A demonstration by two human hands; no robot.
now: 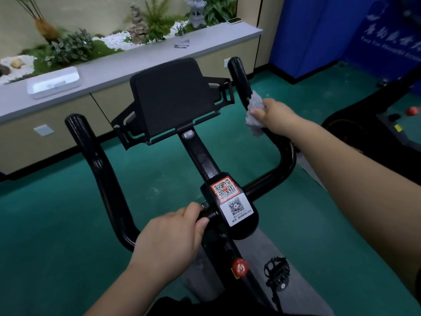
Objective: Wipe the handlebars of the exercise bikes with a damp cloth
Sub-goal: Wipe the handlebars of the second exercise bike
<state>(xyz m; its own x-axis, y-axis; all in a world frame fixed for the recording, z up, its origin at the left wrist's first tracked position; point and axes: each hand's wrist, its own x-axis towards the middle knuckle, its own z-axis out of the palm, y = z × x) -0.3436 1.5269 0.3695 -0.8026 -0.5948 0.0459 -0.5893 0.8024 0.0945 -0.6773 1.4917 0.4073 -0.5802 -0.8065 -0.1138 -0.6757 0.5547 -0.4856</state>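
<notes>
The right hand (276, 116), at the right of the frame, is gripping a grey cloth (255, 112) and pressing it around the right arm of the black handlebar (241, 83), just below its rounded tip. The left hand (168, 238), low in the centre, is closing around the crossbar beside the console (232, 204), which is carrying two QR-code stickers. A black tablet holder (168, 96) is standing above the middle of the bars. Along the upper left, a grey bench (127, 62) is holding a white tray (53, 82), plants, and a second folded cloth (182, 43).
</notes>
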